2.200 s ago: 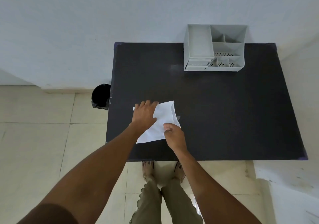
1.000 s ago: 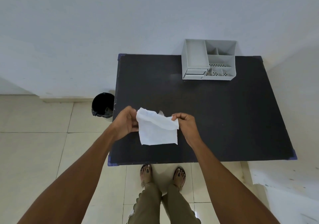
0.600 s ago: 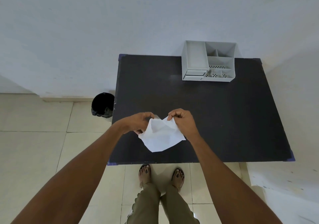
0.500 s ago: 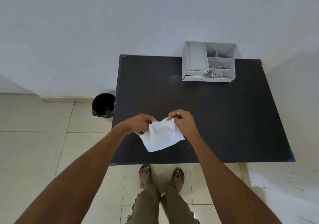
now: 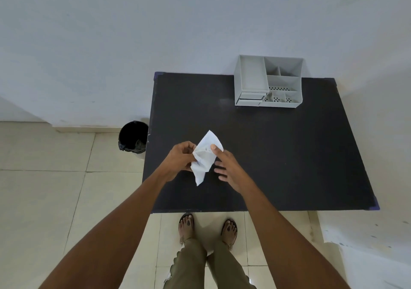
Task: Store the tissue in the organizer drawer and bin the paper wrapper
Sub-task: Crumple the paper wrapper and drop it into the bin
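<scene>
Above the desk (image 5: 278, 155), fold the tissue (image 5: 203, 159) smaller with the left hand (image 5: 181, 158) pinching it and the right hand (image 5: 226, 166) spread open, thumb on top, to fit the organizer (image 5: 268, 81) drawer (image 5: 250, 99).

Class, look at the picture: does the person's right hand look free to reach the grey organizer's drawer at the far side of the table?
Probably yes. The right hand is open, only its thumb touching the tissue that the left hand pinches. Bare table lies between it and the organizer, whose drawer faces the person.
</scene>
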